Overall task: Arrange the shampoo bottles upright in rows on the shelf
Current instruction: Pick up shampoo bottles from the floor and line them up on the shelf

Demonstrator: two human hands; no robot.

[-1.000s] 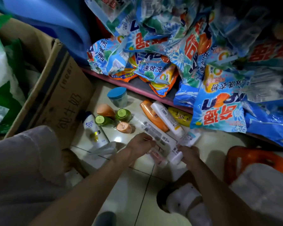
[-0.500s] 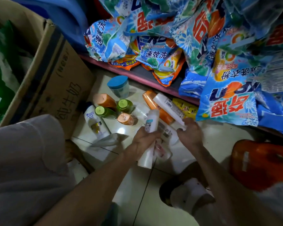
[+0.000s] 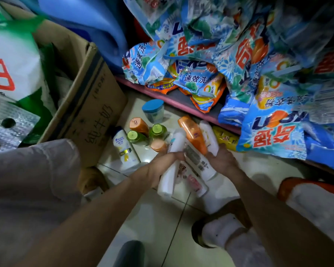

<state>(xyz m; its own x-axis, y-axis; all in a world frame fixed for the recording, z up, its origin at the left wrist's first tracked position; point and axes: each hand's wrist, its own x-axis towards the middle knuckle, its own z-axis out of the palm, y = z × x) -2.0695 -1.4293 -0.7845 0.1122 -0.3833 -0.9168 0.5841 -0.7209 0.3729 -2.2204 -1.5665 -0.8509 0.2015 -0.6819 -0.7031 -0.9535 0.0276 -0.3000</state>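
Observation:
My left hand (image 3: 162,166) grips a white shampoo bottle (image 3: 170,170) held slanted above the tiled floor. My right hand (image 3: 223,162) holds a bundle of bottles: a white one with a printed label (image 3: 198,162), an orange bottle (image 3: 194,135) and another white bottle (image 3: 208,135). A pinkish bottle (image 3: 193,182) lies under them. On the floor stand two green-capped bottles (image 3: 135,136), two orange bottles (image 3: 138,125) and a white bottle with a dark cap (image 3: 123,149). The low shelf edge (image 3: 162,93) runs behind them.
Detergent bags (image 3: 268,122) pile over the shelf and hang past its edge. A cardboard box (image 3: 89,112) stands at left. A blue-lidded jar (image 3: 153,110) and a yellow pack (image 3: 226,136) sit near the shelf. An orange stool (image 3: 289,187) is at right; my socked foot (image 3: 220,232) is below.
My right hand has gathered the orange and white bottles off the floor into a bundle. Both hands have come together, the left still gripping its white bottle.

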